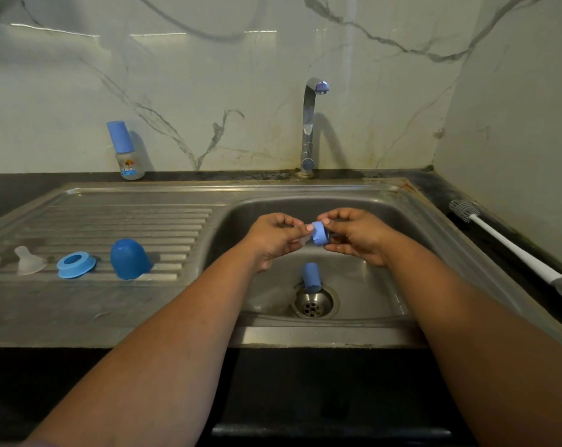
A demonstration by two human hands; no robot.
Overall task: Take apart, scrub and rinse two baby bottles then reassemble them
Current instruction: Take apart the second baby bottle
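Both forearms reach out over the steel sink basin (386, 221). The left hand (273, 241) and right hand (357, 237) meet above it, fingers curled, each grip pinching the small blue plastic bottle collar (320, 233) with its clear teat.

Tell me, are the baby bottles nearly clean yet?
Not yet. One bottle's clear teat, blue ring and dark blue dome cap lie apart on the draining board. Both hands, left and right, hold a light blue collar. The brush lies unused; another capped bottle waits.
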